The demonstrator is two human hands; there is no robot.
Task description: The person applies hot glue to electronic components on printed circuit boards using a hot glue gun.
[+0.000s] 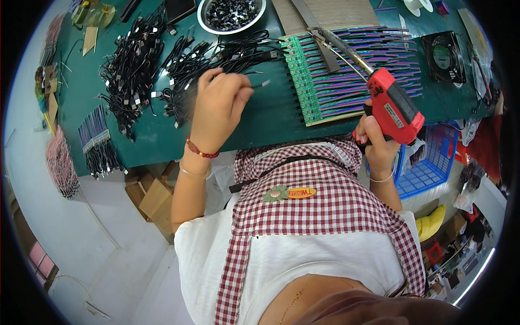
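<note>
over the counter (pixel 260 127), the right grip (pixel 375 136) clasps the soldering gun (pixel 394 108), judged rigid and fairly heavy; hold by handle only. the left grip (pixel 222 103) pinches a cable (pixel 262 84), probably light and limp; hold near its pale end.

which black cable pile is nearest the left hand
The pile just below the bowl in the picture, right by the left hand; the other big black pile lies farther left.
</note>
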